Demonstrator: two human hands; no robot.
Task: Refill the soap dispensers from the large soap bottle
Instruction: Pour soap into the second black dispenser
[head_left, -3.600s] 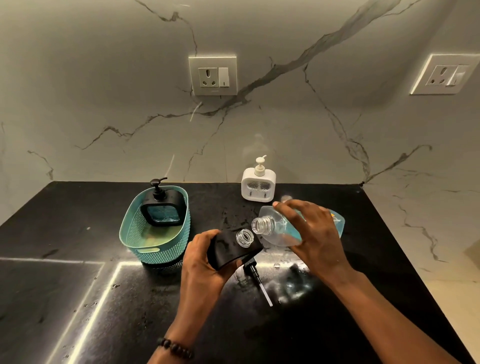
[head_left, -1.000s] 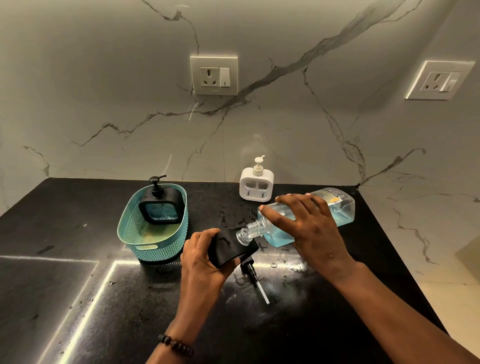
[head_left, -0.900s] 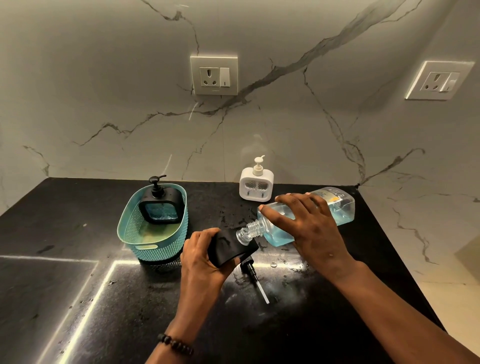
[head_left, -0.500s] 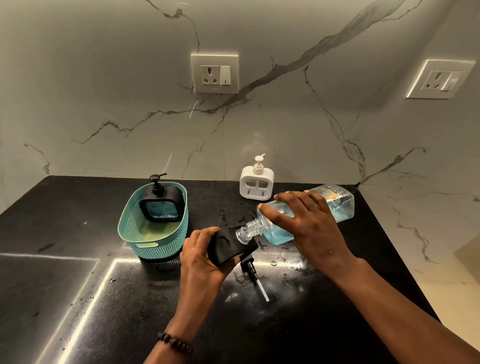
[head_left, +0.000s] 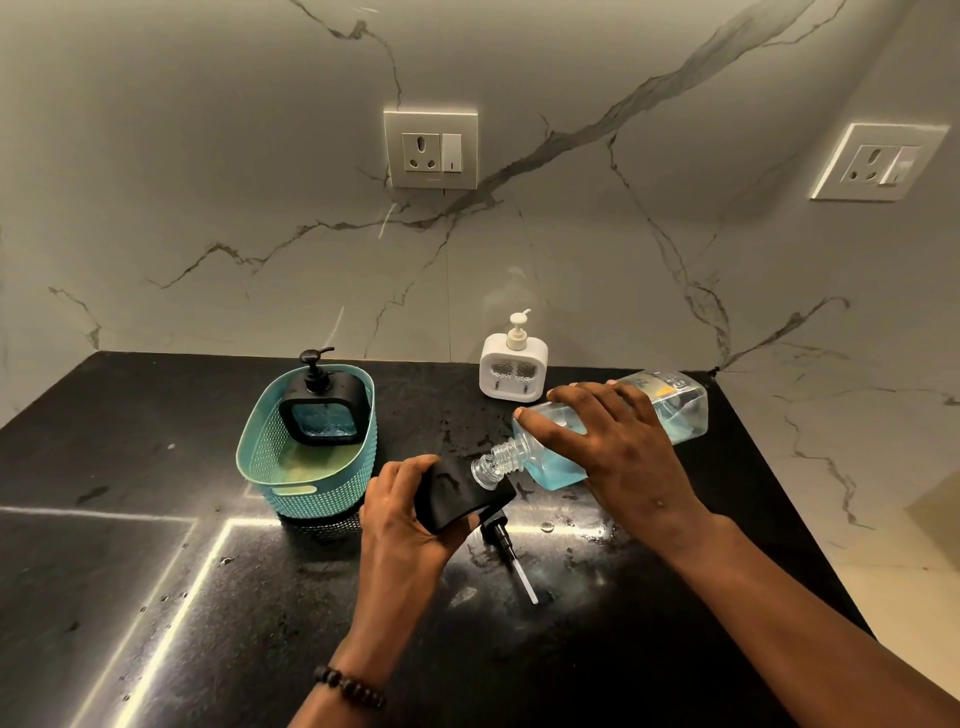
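— What are the hands doing?
— The right hand (head_left: 626, 457) wraps over the large soap bottle (head_left: 670, 410), tipped nearly flat, its open neck meeting the top of a black dispenser (head_left: 457, 491). The left hand (head_left: 402, 525) curls round that dispenser, which leans toward the bottle above the desk (head_left: 130, 452).
— Is soap flowing?
— I cannot tell; blue liquid lies along the bottle's lower side.
— And nearby?
— A black pump (head_left: 506, 543) with its tube lies on the desk just beside the left hand. Further left, a teal basket (head_left: 317, 493) holds a second black dispenser (head_left: 322, 408). A white dispenser (head_left: 513, 371) stands by the marble wall (head_left: 208, 182).
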